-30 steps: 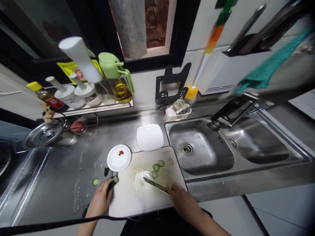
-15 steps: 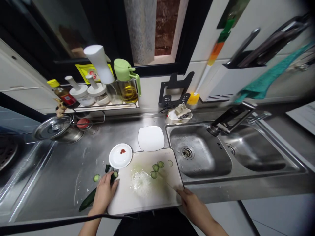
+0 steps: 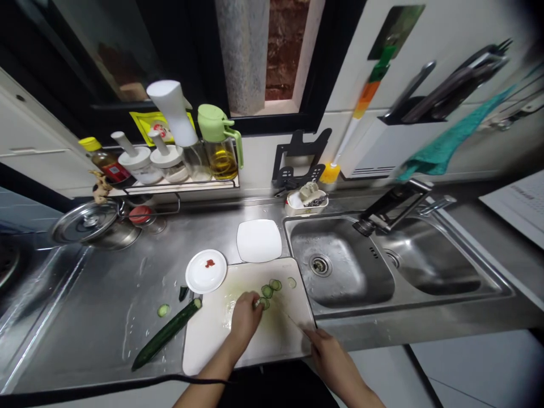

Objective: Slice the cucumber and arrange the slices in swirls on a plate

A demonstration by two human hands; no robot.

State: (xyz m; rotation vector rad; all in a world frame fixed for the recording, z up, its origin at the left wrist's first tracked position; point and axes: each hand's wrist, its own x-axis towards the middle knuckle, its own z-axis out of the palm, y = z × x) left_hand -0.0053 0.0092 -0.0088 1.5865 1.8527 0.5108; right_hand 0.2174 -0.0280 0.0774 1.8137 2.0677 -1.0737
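Observation:
Several thin cucumber slices lie on the white cutting board. My left hand is over the board, its fingertips closed at the lowest slice; what they grip is too small to make out. My right hand holds a knife by its handle at the board's right edge, the thin blade pointing up and left. A long cucumber lies on the steel counter left of the board, its cut end by the board's edge. A loose slice and a dark green end piece lie nearby.
A round white plate with a bit of red food overlaps the board's upper left corner. Behind the board is a square white plate. The double sink is at the right, a lidded pot at the left. A black cord crosses the lower left.
My left hand has let go of the cucumber and moved right to the slices on the board. The cucumber now lies in full view. My right hand still holds the knife.

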